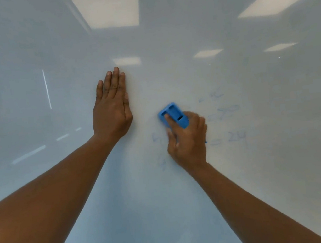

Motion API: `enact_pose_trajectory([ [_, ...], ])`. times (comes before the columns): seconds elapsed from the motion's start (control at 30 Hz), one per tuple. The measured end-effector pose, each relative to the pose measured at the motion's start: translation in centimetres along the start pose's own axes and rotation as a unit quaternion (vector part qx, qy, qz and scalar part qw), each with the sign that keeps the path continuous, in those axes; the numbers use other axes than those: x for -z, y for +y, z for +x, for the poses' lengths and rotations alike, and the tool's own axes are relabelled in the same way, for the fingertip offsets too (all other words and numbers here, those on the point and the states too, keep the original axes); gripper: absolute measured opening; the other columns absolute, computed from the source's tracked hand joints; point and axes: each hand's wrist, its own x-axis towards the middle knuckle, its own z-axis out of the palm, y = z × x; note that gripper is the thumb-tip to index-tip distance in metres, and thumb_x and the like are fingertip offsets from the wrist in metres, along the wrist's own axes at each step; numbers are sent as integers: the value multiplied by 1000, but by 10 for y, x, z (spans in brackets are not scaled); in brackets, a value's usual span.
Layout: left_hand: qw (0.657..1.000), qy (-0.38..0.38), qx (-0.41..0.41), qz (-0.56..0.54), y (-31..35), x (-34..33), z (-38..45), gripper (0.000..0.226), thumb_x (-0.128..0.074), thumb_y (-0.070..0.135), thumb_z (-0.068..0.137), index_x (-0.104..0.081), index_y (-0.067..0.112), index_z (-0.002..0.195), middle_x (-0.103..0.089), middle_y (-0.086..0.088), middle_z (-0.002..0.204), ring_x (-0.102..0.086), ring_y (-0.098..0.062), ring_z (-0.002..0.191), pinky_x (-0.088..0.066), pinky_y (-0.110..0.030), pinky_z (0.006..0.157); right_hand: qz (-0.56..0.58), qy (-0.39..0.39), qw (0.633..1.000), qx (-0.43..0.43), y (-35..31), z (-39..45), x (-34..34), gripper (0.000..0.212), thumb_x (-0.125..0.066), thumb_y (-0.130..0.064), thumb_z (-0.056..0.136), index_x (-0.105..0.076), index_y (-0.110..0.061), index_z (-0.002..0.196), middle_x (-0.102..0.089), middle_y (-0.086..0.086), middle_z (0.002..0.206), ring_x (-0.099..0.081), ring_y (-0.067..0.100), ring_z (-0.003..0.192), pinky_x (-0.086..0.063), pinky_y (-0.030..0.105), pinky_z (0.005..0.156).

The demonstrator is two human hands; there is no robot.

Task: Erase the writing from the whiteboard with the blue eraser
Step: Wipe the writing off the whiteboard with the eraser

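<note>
the right hand (188,138) is gripping the blue eraser (173,115) against the whiteboard (186,209), its fingers (171,123) curled over the back of the block, just left of the faint blue writing (230,124). the left hand (112,111) is lying flat and released on the board, bracing it, well clear of the marks.

the likely trouble is smearing rather than clearing: the strokes to the right and the traces below the hand are looking pale and blurred, so a light or tilted pass may be leaving a ghost. the bracing palm could also be smudging anything beneath it.

the eraser's felt face is hidden, and the writing is perhaps figures ending in "24", too faint to read. ceiling-light reflections are masking much of the surface, and the board's edges are cut off.
</note>
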Motion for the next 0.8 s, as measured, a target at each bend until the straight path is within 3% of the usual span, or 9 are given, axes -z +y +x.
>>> enact_pose_trajectory([
  [0.07,1000,0,-2,2,-1,1,-2,52,-26,18,105,-19,9,155,-17,-8,164,-9,-20,152,-8,-40,124,7,43,997,-58,2,23,2,37,-64,-22,88,-66,-23,125,-51,19,115,-41,32,98,-40,43,81],
  [0.17,1000,0,3,1,-1,1,-3,52,-27,18,105,-19,9,156,-16,-8,164,-9,-21,152,-8,-41,124,11,48,996,-72,-8,47,0,37,-63,-24,90,-64,-23,127,-49,17,116,-40,29,101,-39,40,82],
  [0.33,1000,2,25,-7,3,-1,-4,53,-27,16,104,-18,7,155,-15,-9,164,-8,-23,152,-6,-41,124,21,-67,994,81,-28,14,-7,44,-64,-21,82,-65,-28,126,-52,16,115,-42,32,94,-37,41,78],
  [0.5,999,1,33,-17,9,-3,-5,53,-24,18,105,-15,7,156,-13,-11,164,-6,-24,152,-4,-42,124,18,-132,983,127,1,-28,7,46,-66,-16,79,-67,-27,124,-52,13,119,-44,30,98,-42,45,80],
  [0.67,1000,-3,19,-15,17,-6,-4,52,-25,17,105,-17,7,155,-14,-11,164,-7,-24,152,-3,-41,124,0,-49,998,40,28,2,18,43,-67,-20,81,-67,-29,122,-50,15,114,-43,33,96,-40,44,81],
  [0.8,1000,0,25,-19,20,-7,-3,53,-25,18,105,-16,7,156,-13,-11,164,-7,-24,152,-4,-40,124,12,-5,1000,-9,10,41,12,38,-66,-20,83,-68,-24,121,-50,17,111,-42,33,96,-39,43,78],
])
